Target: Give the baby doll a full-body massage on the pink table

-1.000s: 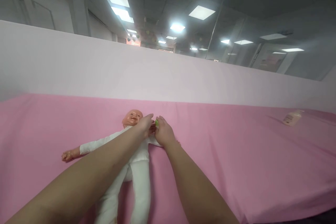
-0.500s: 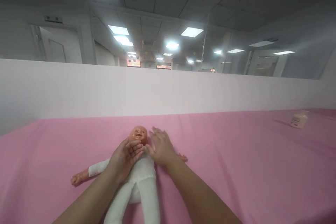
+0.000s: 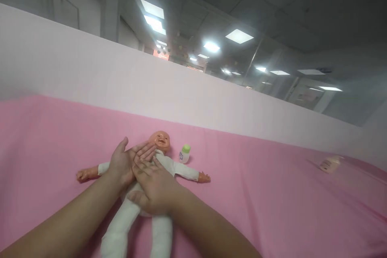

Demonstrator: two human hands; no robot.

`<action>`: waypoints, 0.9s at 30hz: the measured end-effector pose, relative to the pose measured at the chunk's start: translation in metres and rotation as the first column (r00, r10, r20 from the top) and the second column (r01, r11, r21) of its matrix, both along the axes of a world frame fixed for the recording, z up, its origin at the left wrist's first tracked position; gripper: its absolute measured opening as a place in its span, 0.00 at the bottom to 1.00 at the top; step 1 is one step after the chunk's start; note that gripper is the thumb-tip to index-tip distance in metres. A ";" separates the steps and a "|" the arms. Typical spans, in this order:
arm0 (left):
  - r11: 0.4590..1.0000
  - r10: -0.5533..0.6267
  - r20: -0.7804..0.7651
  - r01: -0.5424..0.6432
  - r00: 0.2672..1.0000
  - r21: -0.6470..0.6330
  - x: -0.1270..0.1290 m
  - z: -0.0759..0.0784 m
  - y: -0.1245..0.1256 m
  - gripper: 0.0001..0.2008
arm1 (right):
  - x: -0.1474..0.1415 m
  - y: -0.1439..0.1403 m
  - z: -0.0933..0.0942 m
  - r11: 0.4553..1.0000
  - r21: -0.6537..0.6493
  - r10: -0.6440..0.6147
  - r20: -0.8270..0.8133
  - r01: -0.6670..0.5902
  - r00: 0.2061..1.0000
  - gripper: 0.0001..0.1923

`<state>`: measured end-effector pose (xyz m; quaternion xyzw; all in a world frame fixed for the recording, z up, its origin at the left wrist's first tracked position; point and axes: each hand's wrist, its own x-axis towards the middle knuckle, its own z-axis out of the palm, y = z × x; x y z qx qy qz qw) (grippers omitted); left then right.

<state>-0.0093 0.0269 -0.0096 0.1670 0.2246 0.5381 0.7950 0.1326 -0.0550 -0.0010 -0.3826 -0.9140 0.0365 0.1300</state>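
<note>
left hand: open, palm up over our doll
right hand: open, flat across it
small bottle: 3 o'clock of doll's head, on worktop

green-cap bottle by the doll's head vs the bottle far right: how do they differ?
The green-cap bottle stands upright; the far bottle lies on its side. The green-cap bottle sits close beside the doll, near both hands; the far bottle lies well away at the right. The first has a green cap, the other looks cream all over. Both rest on the pink sheet.
</note>
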 end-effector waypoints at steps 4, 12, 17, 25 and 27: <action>1.000 -0.011 0.058 0.010 0.998 0.002 0.003 -0.002 -0.002 0.37 | -0.006 -0.006 -0.007 0.996 0.010 0.086 -0.027 -0.086 0.996 0.42; 0.988 -0.156 0.093 0.155 0.983 0.011 0.031 -0.002 -0.022 0.38 | 0.007 0.020 -0.029 0.996 0.088 0.001 -0.094 0.007 0.996 0.50; 0.990 -0.131 0.090 0.127 0.987 0.056 0.021 -0.003 -0.012 0.43 | 0.012 0.025 -0.024 0.995 0.053 -0.082 -0.049 0.084 0.995 0.46; 0.999 0.023 0.069 -0.025 0.997 0.026 -0.006 -0.008 0.011 0.42 | -0.003 0.000 -0.019 0.998 -0.052 0.031 -0.036 -0.033 0.999 0.43; 0.999 0.022 0.110 -0.027 0.994 0.044 -0.004 -0.009 0.011 0.41 | -0.006 -0.004 -0.019 0.995 -0.012 0.102 -0.078 -0.103 0.992 0.42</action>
